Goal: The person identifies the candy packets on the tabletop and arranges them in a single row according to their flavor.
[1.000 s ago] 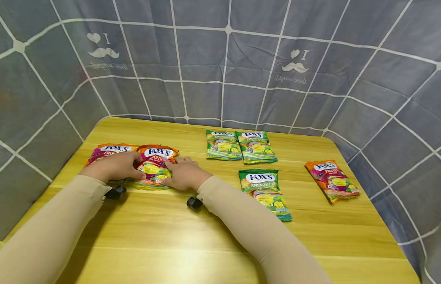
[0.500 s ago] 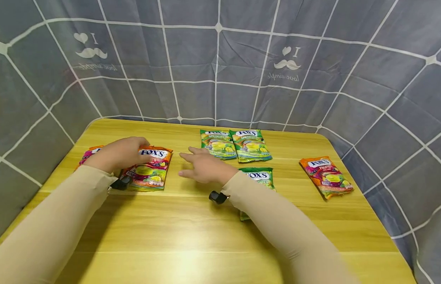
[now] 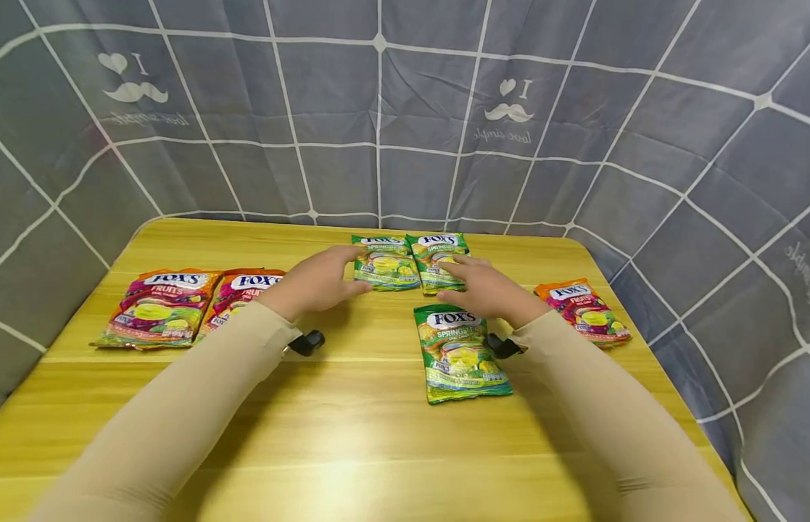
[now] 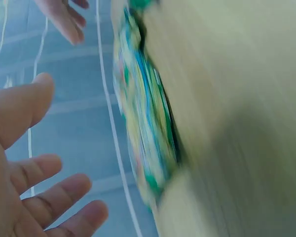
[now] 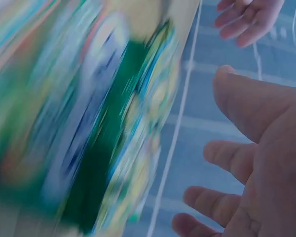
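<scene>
Two green Fox's candy bags lie side by side at the back of the table, a left one [image 3: 385, 268] and a right one [image 3: 434, 255]. A third green candy bag [image 3: 460, 359] lies in front of them. My left hand [image 3: 317, 285], fingers spread, is beside the back left bag and holds nothing. The right hand [image 3: 488, 291] hovers at the back right bag, covering part of it; whether it touches cannot be told. In the left wrist view the fingers [image 4: 69, 192] are loosely extended near a blurred green bag [image 4: 143, 118]. The right wrist view shows loose fingers [image 5: 214, 205] too.
Two orange-and-purple Fox's candy bags, an outer one [image 3: 158, 308] and an inner one [image 3: 231, 293], lie on the left, the inner partly behind my left arm. Another orange bag [image 3: 582, 310] lies at right. A grey checked curtain [image 3: 339, 109] surrounds the wooden table [image 3: 352, 442].
Both hands have left the orange candy bags on the left and moved right to the back green bags. The head view has turned slightly to the right.
</scene>
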